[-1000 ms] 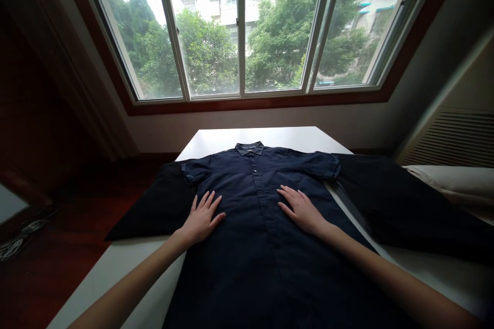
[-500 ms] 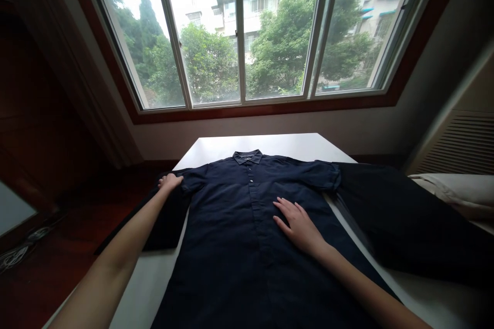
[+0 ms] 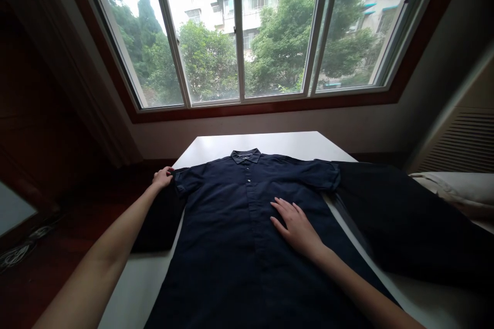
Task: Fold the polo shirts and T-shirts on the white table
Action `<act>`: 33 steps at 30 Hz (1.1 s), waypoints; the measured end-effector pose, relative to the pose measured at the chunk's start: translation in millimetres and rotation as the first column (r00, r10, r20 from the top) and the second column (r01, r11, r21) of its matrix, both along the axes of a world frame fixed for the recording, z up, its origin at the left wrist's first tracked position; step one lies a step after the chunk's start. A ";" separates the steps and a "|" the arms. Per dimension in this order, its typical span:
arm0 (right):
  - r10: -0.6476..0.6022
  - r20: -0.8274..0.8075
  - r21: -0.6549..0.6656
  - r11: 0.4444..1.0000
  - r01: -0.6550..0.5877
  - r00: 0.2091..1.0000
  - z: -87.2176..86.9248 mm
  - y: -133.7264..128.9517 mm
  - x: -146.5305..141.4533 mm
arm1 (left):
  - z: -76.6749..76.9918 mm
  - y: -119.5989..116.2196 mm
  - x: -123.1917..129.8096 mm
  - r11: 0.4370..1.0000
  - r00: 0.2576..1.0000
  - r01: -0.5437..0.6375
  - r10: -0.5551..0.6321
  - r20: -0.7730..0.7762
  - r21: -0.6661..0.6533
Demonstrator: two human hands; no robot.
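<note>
A dark navy button-up shirt (image 3: pixel 219 226) lies front up and spread out, its collar (image 3: pixel 246 156) toward the window. At the shirt's left sleeve end, my left hand (image 3: pixel 162 177) has its fingers closed on black cloth (image 3: pixel 158 226). This cloth hangs over the table's left edge; whether it belongs to the shirt I cannot tell. My right hand (image 3: pixel 297 223) rests palm down on the shirt front, right of the button strip, fingers spread. More black cloth (image 3: pixel 389 211) stretches away from the right sleeve end.
The white table (image 3: pixel 262 141) carries the shirt and shows at its far end and lower left. Beyond it is a wide window (image 3: pixel 243 105). Pale folded fabric (image 3: pixel 455 187) lies at the right, below a slatted unit (image 3: pixel 459 133). Cables (image 3: pixel 19 254) lie on the floor at left.
My left hand has moved left, and the shirt's left sleeve and the black cloth have shifted left with it. The collar has shifted slightly left. My right hand has barely moved.
</note>
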State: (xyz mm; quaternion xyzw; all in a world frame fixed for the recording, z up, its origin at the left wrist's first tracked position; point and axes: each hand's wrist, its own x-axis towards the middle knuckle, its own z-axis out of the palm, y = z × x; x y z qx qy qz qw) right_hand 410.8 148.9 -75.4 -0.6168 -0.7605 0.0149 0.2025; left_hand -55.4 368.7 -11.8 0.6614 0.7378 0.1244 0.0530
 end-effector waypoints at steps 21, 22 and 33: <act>0.326 -0.340 0.022 0.940 -0.339 0.882 74.2 48.8 -121.0 | 22.4 44.2 -15.1 0.727 0.571 0.633 -0.671 -0.473 -0.266; 0.360 -0.373 0.017 0.924 -0.381 0.855 78.9 63.5 -146.4 | 22.1 44.8 -12.9 0.712 0.546 0.650 -0.680 -0.489 -0.266; -0.002 -0.512 -0.196 0.974 -0.115 0.859 30.7 158.8 -318.7 | 10.5 46.2 -18.5 0.684 0.528 0.695 -0.696 -0.486 -0.223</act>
